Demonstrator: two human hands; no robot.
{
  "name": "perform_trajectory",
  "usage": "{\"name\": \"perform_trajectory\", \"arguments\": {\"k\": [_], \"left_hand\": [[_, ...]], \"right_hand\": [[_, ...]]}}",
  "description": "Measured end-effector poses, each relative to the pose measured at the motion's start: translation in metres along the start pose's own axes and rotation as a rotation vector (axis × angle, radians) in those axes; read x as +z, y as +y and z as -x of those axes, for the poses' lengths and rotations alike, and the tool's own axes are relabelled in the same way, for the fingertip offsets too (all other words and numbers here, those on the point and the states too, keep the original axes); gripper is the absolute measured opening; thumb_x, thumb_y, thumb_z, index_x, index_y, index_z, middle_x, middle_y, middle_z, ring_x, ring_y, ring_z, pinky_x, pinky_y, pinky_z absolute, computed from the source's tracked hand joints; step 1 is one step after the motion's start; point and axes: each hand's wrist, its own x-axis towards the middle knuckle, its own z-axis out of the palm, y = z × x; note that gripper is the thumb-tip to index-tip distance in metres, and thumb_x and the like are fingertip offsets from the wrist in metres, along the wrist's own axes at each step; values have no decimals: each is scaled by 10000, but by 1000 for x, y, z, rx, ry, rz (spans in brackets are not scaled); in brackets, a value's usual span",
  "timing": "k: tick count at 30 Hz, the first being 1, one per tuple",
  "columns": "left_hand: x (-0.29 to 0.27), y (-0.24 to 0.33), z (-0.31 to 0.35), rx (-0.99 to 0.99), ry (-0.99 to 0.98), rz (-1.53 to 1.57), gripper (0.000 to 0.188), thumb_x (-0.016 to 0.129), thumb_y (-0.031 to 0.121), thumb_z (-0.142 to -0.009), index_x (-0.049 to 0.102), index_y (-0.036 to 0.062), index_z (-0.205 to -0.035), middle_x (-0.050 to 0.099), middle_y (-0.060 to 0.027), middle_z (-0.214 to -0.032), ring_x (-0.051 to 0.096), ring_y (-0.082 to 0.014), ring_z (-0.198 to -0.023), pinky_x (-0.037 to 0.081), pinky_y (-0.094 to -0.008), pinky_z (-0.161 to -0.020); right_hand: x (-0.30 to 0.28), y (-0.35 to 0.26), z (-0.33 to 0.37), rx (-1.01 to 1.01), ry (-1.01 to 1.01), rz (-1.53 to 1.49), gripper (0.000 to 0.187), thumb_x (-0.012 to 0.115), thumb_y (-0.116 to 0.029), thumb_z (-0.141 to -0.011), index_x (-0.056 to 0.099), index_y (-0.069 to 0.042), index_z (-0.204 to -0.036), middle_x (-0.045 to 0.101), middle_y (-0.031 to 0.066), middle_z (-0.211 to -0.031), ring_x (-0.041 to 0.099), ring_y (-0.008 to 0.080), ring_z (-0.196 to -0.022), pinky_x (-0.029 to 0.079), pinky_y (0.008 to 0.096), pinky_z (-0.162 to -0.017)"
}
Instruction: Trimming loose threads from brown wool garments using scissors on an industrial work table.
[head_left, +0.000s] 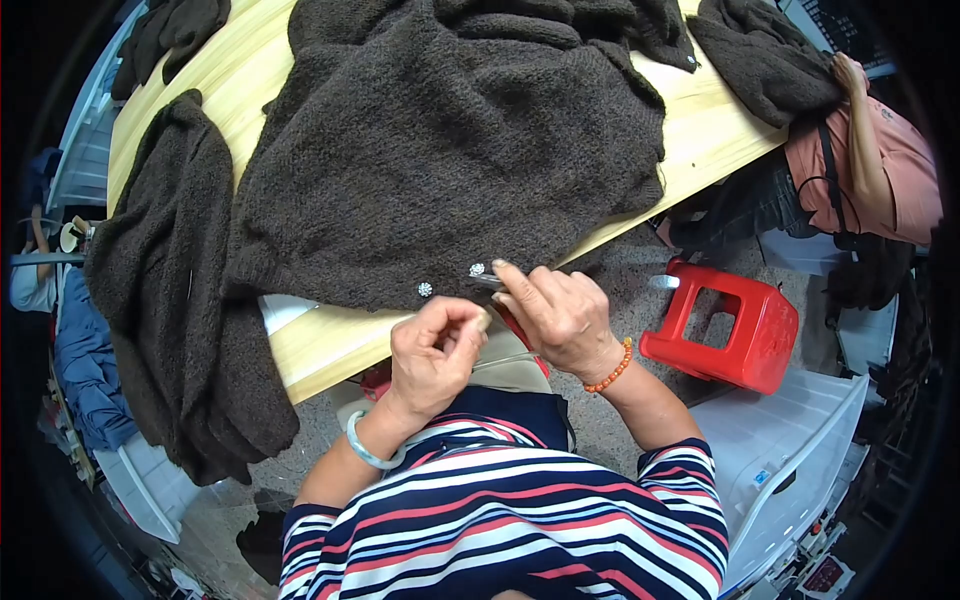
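A dark brown knitted sweater (450, 160) lies spread over the table, its near edge just beyond my hands. Two sparkly round buttons sit at that edge: one button (425, 289) by my left fingers, another button (477, 269) by my right fingertips. My left hand (437, 352) is closed in a pinch in front of the edge; what it holds, if anything, is too small to make out. My right hand (565, 315) is closed on a small thin metal tool (486, 280), whose tip reaches the second button. The fingers hide most of the tool, so its kind is unclear.
The pale wooden table (330, 350) ends close in front of me. Another brown knit piece (190, 290) hangs over its left side. A red plastic stool (735, 330) stands at the right, near a white bin (780, 440). A co-worker (870, 160) handles brown knitwear at the far right.
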Motion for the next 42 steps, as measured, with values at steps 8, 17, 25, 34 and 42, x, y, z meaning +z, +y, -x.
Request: {"name": "perform_trajectory", "arguments": {"k": [8, 17, 25, 34, 42], "left_hand": [[-70, 6, 58, 3, -193, -888, 271, 738, 207, -823, 634, 7, -674, 594, -136, -645, 583, -285, -561, 463, -371, -537], [-67, -25, 3, 452, 255, -911, 305, 733, 46, -763, 631, 32, -1051, 583, -133, -1035, 574, -284, -858, 495, -380, -738], [-100, -22, -14, 419, 70, -685, 218, 632, -102, -755, 643, -9, -952, 606, -132, -902, 600, -271, -778, 489, -332, -691], [-117, -8, 11, 30, -25, -118, 208, 627, -95, -823, 651, -26, -1018, 605, -34, -957, 577, -76, -849, 466, -203, -756], [-117, -10, 26, -17, 101, -300, 201, 665, -73, -803, 654, -17, -996, 614, -21, -905, 574, -80, -785, 468, -212, -711]], "right_hand": [[-12, 12, -8, 228, 50, -240, 459, 827, -171, -714, 630, -60, -1114, 597, 70, -768, 615, 179, -598, 494, 290, -517], [33, -23, -45, 151, -297, -424, 359, 689, -97, -779, 622, -66, -1131, 620, 85, -1017, 665, 281, -751, 538, 373, -657], [35, 13, -60, 391, -567, -863, 199, 667, -51, -842, 664, 0, -1034, 657, 53, -850, 635, 157, -798, 503, 291, -714], [26, 29, -60, 604, -671, -1404, 175, 668, -50, -899, 655, 7, -1064, 658, -6, -942, 587, 41, -873, 482, 208, -809], [28, 26, -57, 595, -607, -1328, 155, 668, -60, -903, 662, 12, -1041, 663, 4, -935, 596, 54, -883, 484, 213, -816]]}}
